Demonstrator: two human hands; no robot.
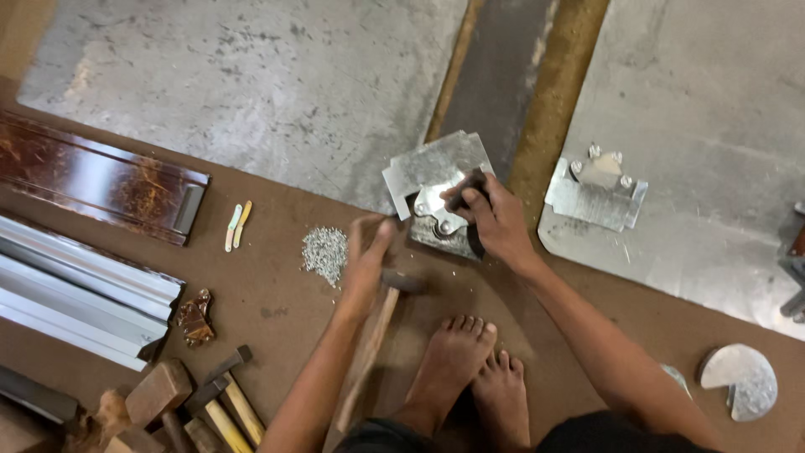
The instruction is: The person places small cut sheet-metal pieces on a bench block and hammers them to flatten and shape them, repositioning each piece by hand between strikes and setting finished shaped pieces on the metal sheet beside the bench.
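Just beyond both hands [495, 220]: metal bracket [436, 180].

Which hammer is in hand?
The wooden-handled hammer under the left hand, beside the feet. The other hammers lie untouched at bottom left.

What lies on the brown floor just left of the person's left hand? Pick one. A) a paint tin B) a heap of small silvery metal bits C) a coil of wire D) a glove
B: a heap of small silvery metal bits lies beside the left hand, which is blurred above a wooden-handled hammer.
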